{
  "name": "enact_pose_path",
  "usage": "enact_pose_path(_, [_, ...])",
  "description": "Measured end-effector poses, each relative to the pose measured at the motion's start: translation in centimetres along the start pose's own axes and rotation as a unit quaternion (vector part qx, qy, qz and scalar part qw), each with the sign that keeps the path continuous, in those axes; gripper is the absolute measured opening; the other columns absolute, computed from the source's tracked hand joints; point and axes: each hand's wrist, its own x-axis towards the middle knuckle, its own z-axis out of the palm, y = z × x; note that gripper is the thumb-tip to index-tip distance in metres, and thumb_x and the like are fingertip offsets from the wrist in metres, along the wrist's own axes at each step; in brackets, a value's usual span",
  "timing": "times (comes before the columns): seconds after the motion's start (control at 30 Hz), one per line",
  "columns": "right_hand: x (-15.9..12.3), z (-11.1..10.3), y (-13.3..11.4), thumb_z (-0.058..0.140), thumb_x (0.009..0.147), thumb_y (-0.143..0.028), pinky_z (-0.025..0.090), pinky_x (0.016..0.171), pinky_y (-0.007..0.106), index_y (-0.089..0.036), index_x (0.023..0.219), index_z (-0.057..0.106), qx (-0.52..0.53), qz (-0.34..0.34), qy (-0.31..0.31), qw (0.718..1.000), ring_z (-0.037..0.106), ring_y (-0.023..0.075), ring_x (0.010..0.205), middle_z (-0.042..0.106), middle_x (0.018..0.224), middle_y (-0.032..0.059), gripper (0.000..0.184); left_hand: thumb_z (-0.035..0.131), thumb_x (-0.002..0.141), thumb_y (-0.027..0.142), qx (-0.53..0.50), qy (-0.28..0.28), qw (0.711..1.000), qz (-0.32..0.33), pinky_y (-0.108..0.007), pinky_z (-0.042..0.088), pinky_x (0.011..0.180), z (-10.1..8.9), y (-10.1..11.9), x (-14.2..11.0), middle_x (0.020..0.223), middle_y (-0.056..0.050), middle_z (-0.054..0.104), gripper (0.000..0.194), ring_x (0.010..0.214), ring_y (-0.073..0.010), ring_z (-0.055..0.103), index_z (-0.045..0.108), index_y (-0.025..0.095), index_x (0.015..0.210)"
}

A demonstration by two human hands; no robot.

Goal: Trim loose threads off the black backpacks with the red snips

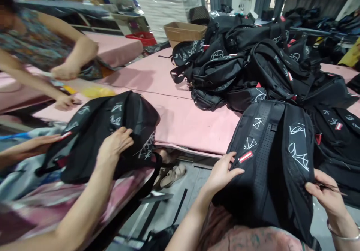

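A black backpack stands tilted on my lap, its straps and padded back toward me. White scribbled line patterns and a red-and-white label mark its straps. My left hand grips the left side, thumb on the front near the label. On the opposite side, my right hand pinches the backpack's edge. A thin dark pointed tool, perhaps small scissors, sticks out from that same hand; its exact kind is hard to make out.
Many black backpacks are heaped on the pink-covered table ahead. A cardboard box stands behind them. At left, a co-worker's hands hold another black backpack; farther back, another person leans over a pink table. Shoes show below.
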Motion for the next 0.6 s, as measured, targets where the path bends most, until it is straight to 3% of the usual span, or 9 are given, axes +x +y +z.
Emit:
enact_pose_path(0.07, [-0.2,0.0,1.6,0.053,0.082,-0.033,0.039,0.054,0.019,-0.011,0.072,0.051,-0.039,0.065,-0.024,0.997,0.044,0.0095,0.059,0.049,0.067,0.0039,0.024,0.064,0.070,0.041,-0.094,-0.039,0.995,0.018,-0.029,0.040,0.084,1.7,0.3,1.5,0.107,-0.010,0.054,0.056,0.093,-0.0188,0.051,0.051,0.010,0.115])
enact_pose_path(0.13, [-0.2,0.1,3.6,0.052,0.081,-0.043,0.040,0.063,0.023,-0.012,0.076,0.051,-0.100,0.157,-0.033,0.982,0.048,0.0127,0.068,0.051,0.073,0.0046,0.032,0.061,0.074,0.038,-0.209,-0.069,0.975,0.037,-0.029,0.037,0.091,3.3,0.5,2.8,0.112,-0.012,0.053,0.050,0.103,-0.0202,0.049,0.050,0.007,0.112])
enact_pose_path(0.2, [-0.1,0.3,5.4,0.052,0.078,-0.052,0.041,0.072,0.028,-0.014,0.092,0.051,-0.180,0.228,0.019,0.957,0.052,0.0165,0.079,0.055,0.086,0.0044,0.040,0.061,0.075,0.035,-0.286,-0.075,0.955,0.036,-0.028,0.036,0.093,4.4,0.8,3.9,0.115,-0.011,0.052,0.048,0.106,-0.0191,0.049,0.048,0.007,0.113])
enact_pose_path(0.27, [0.1,0.2,6.2,0.053,0.076,-0.054,0.041,0.077,0.030,-0.016,0.106,0.046,-0.237,0.239,0.097,0.937,0.053,0.0184,0.086,0.055,0.098,0.0047,0.049,0.063,0.074,0.034,-0.332,-0.069,0.941,0.021,-0.026,0.038,0.090,5.0,1.1,4.6,0.112,-0.011,0.054,0.045,0.104,-0.0180,0.050,0.049,0.008,0.109])
enact_pose_path(0.33, [0.7,0.1,5.7,0.049,0.082,-0.049,0.041,0.079,0.030,-0.017,0.110,0.043,-0.251,0.186,0.151,0.938,0.052,0.0169,0.089,0.053,0.102,0.0049,0.043,0.068,0.070,0.033,-0.381,-0.072,0.922,-0.024,-0.028,0.041,0.085,5.5,1.1,5.0,0.103,-0.011,0.056,0.047,0.096,-0.0185,0.054,0.048,0.008,0.104])
enact_pose_path(0.4, [2.1,0.3,4.6,0.044,0.088,-0.039,0.041,0.080,0.028,-0.018,0.108,0.045,-0.242,0.108,0.155,0.952,0.051,0.0143,0.089,0.053,0.102,0.0041,0.030,0.073,0.064,0.031,-0.435,-0.089,0.893,-0.073,-0.030,0.044,0.079,5.8,0.7,5.1,0.095,-0.011,0.057,0.055,0.087,-0.0196,0.057,0.044,0.007,0.104])
enact_pose_path(0.5, [5.4,1.5,3.4,0.047,0.088,-0.028,0.040,0.083,0.027,-0.018,0.104,0.049,-0.200,-0.020,0.097,0.975,0.048,0.0132,0.093,0.052,0.100,0.0044,0.019,0.076,0.060,0.028,-0.468,-0.102,0.873,-0.094,-0.027,0.046,0.073,5.7,-0.1,5.1,0.090,-0.012,0.058,0.066,0.080,-0.0191,0.059,0.040,0.005,0.111])
enact_pose_path(0.6, [8.9,3.4,3.8,0.048,0.088,-0.025,0.040,0.081,0.028,-0.015,0.096,0.052,-0.176,-0.109,0.028,0.978,0.048,0.0136,0.090,0.053,0.095,0.0055,0.014,0.075,0.063,0.026,-0.470,-0.127,0.870,-0.080,-0.021,0.045,0.066,4.9,-0.8,4.9,0.086,-0.013,0.059,0.074,0.073,-0.0156,0.059,0.036,0.005,0.122])
